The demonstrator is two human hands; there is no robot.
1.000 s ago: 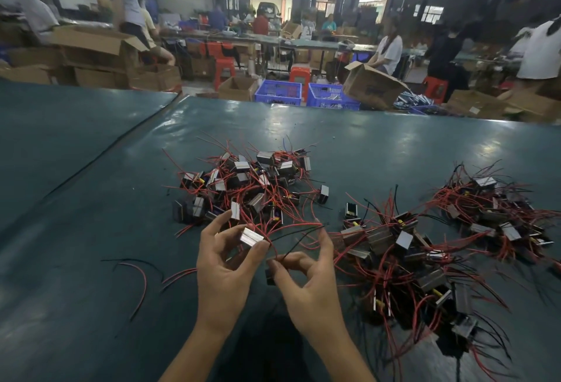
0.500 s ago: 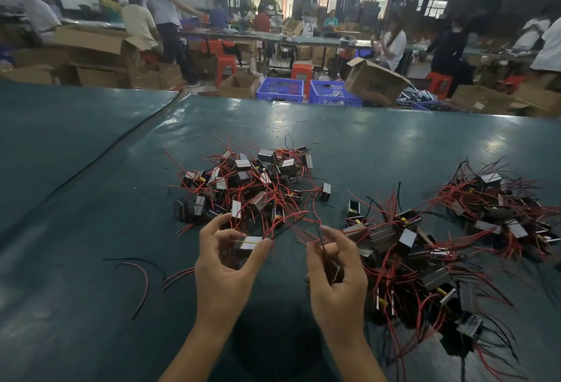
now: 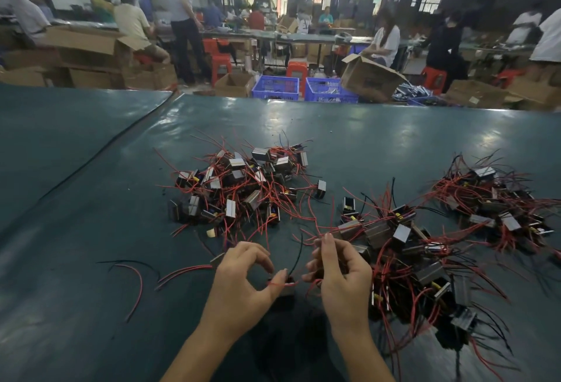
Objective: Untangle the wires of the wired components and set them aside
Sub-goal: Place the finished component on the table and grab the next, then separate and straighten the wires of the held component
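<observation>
Small dark block components with red and black wires lie in heaps on the green table (image 3: 379, 135). One heap (image 3: 239, 187) is ahead of my left hand, a tangled heap (image 3: 406, 260) lies to the right, and a third heap (image 3: 498, 199) sits far right. My left hand (image 3: 243, 287) pinches a red wire (image 3: 277, 284) between thumb and forefinger, over a component mostly hidden beneath it. My right hand (image 3: 340, 272) holds a bunch of red wires with curled fingers, close to the left hand. A black wire (image 3: 297, 254) curves up between my hands.
Loose red and black wire offcuts (image 3: 136, 278) lie on the table to the left. Beyond the table's far edge stand blue crates (image 3: 276, 87), cardboard boxes (image 3: 368, 78), red stools and several people at other benches.
Both hands dropped nearer to me and closed together. The left hand went from holding a silver-topped component up to pinching a red wire. The right hand lifted a bunch of red wires.
</observation>
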